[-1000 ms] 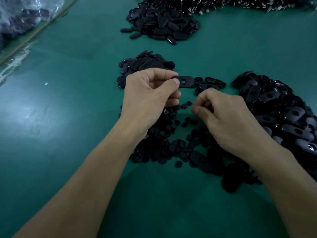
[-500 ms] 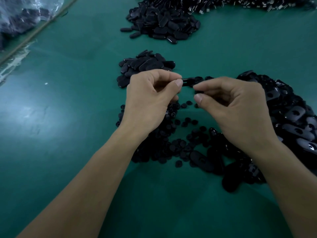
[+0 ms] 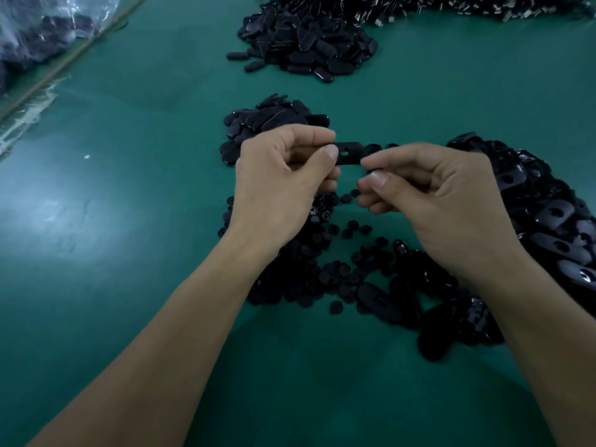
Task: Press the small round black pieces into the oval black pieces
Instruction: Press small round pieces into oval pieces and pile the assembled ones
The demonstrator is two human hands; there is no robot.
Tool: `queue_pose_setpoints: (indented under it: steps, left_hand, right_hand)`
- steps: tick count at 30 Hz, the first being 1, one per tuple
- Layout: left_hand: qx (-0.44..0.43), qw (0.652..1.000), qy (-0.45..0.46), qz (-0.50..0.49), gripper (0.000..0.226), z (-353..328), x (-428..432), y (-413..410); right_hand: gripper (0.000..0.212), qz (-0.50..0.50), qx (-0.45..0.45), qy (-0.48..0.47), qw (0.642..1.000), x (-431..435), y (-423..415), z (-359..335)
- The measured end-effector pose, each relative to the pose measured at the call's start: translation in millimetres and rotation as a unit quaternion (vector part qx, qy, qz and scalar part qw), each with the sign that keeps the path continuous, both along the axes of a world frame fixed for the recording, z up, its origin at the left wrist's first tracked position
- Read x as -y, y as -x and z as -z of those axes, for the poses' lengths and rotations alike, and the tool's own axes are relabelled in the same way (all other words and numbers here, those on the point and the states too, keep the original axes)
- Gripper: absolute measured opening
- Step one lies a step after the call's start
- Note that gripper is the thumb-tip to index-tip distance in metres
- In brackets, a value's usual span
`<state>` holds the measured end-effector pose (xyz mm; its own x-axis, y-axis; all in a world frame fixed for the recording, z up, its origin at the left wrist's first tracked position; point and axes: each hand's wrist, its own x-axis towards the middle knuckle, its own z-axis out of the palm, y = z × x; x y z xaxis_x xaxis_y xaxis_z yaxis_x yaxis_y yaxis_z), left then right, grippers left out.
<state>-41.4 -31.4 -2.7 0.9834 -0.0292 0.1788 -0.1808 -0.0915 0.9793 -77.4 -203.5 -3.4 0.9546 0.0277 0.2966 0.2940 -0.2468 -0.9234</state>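
While left hand (image 3: 277, 185) pinches oval piece (image 3: 350, 153), right hand (image 3: 445, 201) curls alongside.

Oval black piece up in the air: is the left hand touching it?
Touching. The head view shows the left hand pinching one end of the oval black piece between thumb and forefinger, with no gap between them.

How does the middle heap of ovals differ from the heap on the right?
The middle heap is small, and its ovals show smooth closed faces. The right heap is far larger, and many of its ovals show a centre hole. Both are black pieces lying on the green table.
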Motion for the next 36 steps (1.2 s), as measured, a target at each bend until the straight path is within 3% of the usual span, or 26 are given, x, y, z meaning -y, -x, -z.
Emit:
queue_pose_setpoints:
  steps: [19, 36]
  left_hand:
    - [0.014, 0.998, 0.028, 0.061, 0.013, -0.1, 7.5, 6.0]
    - [0.044, 0.995, 0.022, 0.087, 0.014, 4.5, 11.2, 8.7]
  right_hand:
    - [0.016, 0.075, 0.034, -0.016, 0.996, 0.3, 0.3, -5.6]
    - [0.019, 0.117, 0.047, 0.073, 0.989, -4.7, 5.5, -8.8]
